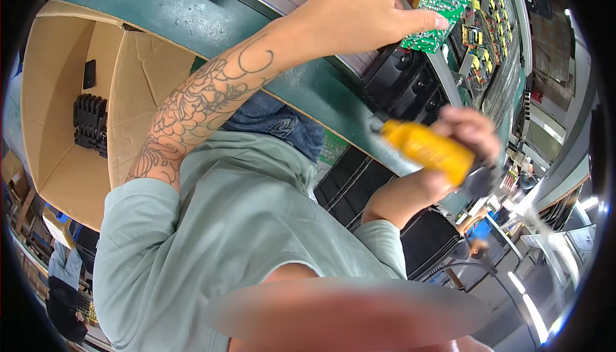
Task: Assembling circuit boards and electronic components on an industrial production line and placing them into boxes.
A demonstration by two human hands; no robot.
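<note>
Yellow tool (431,152), green circuit board (448,4): both held

Right hand (473,135) is gripping the yellow tool, tip pointing left. Beyond, left hand (372,12) is pinching the green circuit board near black plastic parts (394,81). Farther out, component-laden boards (473,36) are lying clustered.

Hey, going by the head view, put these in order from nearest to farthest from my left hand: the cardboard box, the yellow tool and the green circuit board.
1. Green circuit board: held in your left hand.
2. Yellow tool: lower right, in your right hand.
3. Cardboard box: well off to the left.
</note>
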